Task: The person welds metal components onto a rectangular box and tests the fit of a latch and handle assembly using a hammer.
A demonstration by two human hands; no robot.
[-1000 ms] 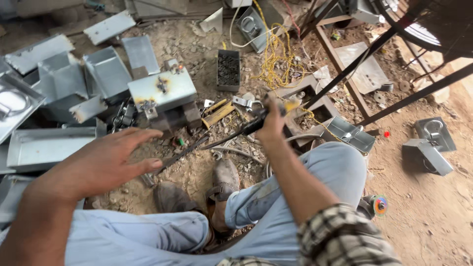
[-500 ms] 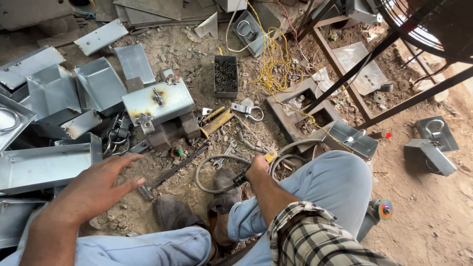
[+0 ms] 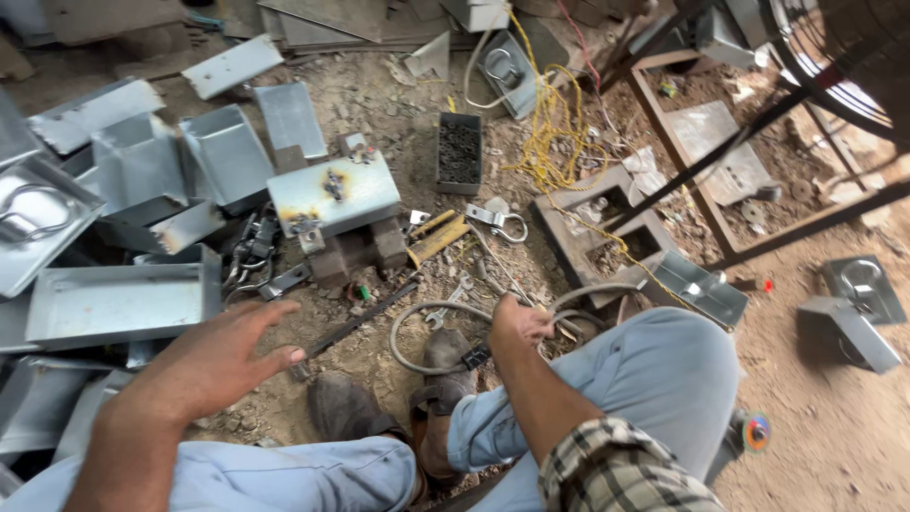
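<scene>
Both hands lower now: right hand (image 3: 519, 322) grips grey hose (image 3: 417, 327).

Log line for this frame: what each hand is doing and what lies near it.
left hand: open, hovering over flat metal bar | right hand: gripping grey cable | nearby: metal trays, scorched metal box

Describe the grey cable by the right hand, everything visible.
The grey cable is a thick, flexible, rubbery-looking lead, dusty and dull. It lies in a loose loop on the dirt ground ahead of the brown shoes, then curves up to the right hand, which is closed around something at that spot. A second arc runs past the knee. Its ends are hidden.
</scene>
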